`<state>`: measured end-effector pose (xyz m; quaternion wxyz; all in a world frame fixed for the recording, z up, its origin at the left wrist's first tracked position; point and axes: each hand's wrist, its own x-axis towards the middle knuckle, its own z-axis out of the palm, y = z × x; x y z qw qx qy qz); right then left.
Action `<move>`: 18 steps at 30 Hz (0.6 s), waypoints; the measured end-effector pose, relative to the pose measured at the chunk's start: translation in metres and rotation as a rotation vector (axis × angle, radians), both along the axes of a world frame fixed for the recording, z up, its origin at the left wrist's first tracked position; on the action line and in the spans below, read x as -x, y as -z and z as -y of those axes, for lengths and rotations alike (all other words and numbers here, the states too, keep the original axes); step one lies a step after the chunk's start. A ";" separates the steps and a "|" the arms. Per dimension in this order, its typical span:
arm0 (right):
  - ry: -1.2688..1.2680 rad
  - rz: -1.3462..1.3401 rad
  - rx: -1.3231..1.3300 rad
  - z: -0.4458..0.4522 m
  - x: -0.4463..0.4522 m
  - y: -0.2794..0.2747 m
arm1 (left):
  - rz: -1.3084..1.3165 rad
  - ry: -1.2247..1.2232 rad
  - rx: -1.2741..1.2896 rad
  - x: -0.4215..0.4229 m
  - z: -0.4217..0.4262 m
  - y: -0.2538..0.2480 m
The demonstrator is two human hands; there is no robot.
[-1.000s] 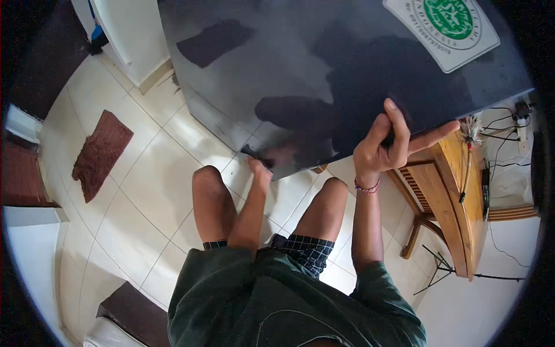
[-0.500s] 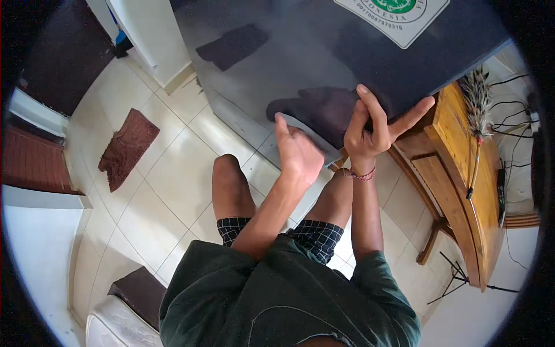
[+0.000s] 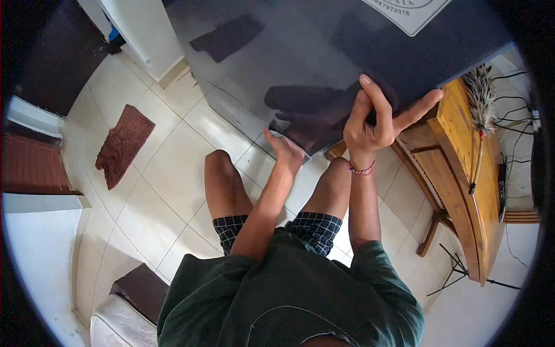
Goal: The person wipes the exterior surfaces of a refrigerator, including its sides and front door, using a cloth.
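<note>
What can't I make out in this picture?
In the head view:
Sticker: its upper part, cut off by the top edge.
Dark glossy panel: its far end, cut off there too.
Left hand: whether it holds anything; its own back hides that.
White mattress-like piece: the rest, cut off by the bottom edge.

dark panel (image 3: 300, 49) | white sticker (image 3: 407, 16): cut off at top | left hand (image 3: 289, 153): fingers partly hidden
</note>
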<state>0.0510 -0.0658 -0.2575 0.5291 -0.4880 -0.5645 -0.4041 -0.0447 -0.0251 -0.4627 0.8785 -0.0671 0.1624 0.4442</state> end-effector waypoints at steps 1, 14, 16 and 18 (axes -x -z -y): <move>0.010 0.010 -0.003 0.000 -0.001 0.000 | 0.035 -0.006 -0.029 -0.001 -0.001 0.012; -0.008 -0.033 -0.008 -0.002 0.002 0.005 | -0.161 -0.029 0.265 -0.018 -0.013 0.173; 0.006 -0.042 0.002 -0.002 0.002 0.008 | -0.198 -0.042 0.247 -0.015 -0.008 0.168; 0.011 -0.046 0.016 -0.002 0.001 0.011 | -0.251 -0.019 0.318 -0.012 -0.010 0.171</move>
